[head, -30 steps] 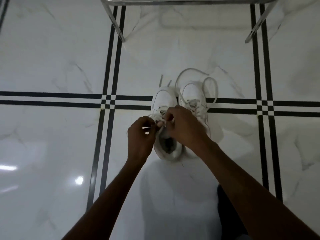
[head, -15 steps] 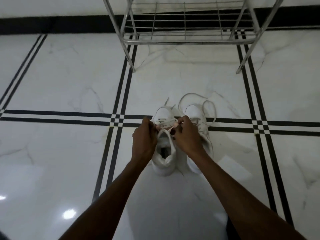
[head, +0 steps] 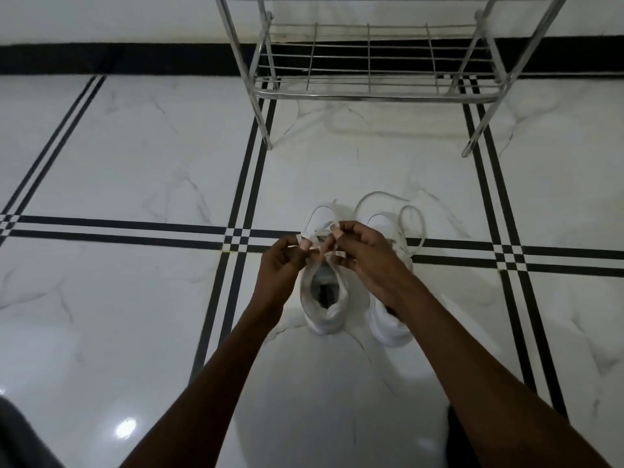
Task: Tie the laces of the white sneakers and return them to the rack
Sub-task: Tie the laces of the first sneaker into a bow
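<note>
Two white sneakers stand side by side on the floor, toes pointing away from me. Over the left sneaker (head: 324,309), my left hand (head: 282,265) and my right hand (head: 366,255) each pinch a strand of its white laces (head: 319,231), crossing them above the tongue. The right sneaker (head: 391,327) is partly hidden under my right forearm; its loose laces (head: 410,214) lie in loops on the floor by its toe. A silver metal shoe rack (head: 368,92) stands just beyond the sneakers, its lower wire shelf empty.
The floor is glossy white marble tile with black double stripes (head: 135,228) crossing it. A black skirting band (head: 118,59) runs along the wall behind the rack. Something dark sits at the bottom left corner (head: 20,434).
The view has tilted up, so more of the rack shows. My hands have lifted the left sneaker's laces and pulled them apart above the tongue.
</note>
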